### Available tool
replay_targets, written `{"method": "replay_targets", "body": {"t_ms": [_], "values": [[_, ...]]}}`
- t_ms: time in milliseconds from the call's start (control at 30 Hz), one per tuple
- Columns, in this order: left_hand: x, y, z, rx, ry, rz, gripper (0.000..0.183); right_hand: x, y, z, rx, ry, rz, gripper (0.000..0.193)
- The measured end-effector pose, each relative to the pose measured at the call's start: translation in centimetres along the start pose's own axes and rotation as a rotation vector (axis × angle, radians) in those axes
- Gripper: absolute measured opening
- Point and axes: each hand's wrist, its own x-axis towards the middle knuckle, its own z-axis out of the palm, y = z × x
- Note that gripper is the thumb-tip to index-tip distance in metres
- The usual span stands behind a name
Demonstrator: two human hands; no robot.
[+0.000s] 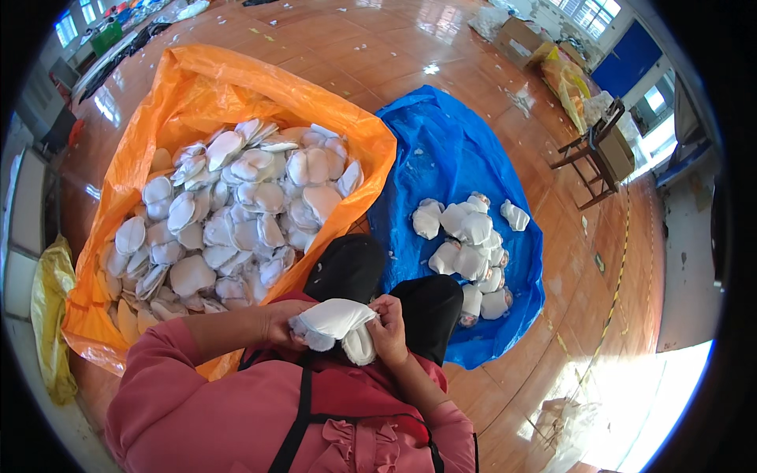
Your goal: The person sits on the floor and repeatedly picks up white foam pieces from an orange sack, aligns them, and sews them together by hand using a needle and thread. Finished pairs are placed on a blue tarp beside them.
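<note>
Over my lap I hold a white padded fabric piece (337,316) with a fuzzy greyish edge. My left hand (280,325) is closed on its left end, fingers partly hidden beneath it. At the other end, my right hand (388,328) pinches the cloth. A second white rounded flap (359,345) hangs under the piece, near my right fingers; I cannot tell if they are joined. To my left, similar loose oval white pads (244,197) fill a large orange plastic sheet or sack (213,67). Several plumper white bundles (473,229) lie in a blue plastic sack (426,118) to my right.
My knees in black trousers (351,264) sit between the two sacks. A wooden chair (603,154) stands on the tiled floor (489,87) at far right, with cardboard boxes (520,39) and a yellow sack (564,91) behind it. Another yellow sack (51,315) lies at far left.
</note>
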Motion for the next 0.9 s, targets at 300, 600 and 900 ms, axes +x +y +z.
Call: {"method": "replay_targets", "body": {"t_ms": [300, 600, 900], "values": [[-0.9, -0.1, 2.5, -0.16, -0.13, 0.302, 0.042, 1.6, -4.0, -1.3, 0.511, -0.379, 0.169, 0.031], [0.5, -0.4, 1.6, -0.322, -0.354, 0.361, 0.058, 1.7, -3.0, -1.4, 0.703, -0.432, 0.285, 0.045], [1.4, -0.4, 2.9, -0.292, -0.23, 0.494, 0.051, 1.9, -1.5, 0.5, 0.464, -0.137, 0.257, 0.026]]}}
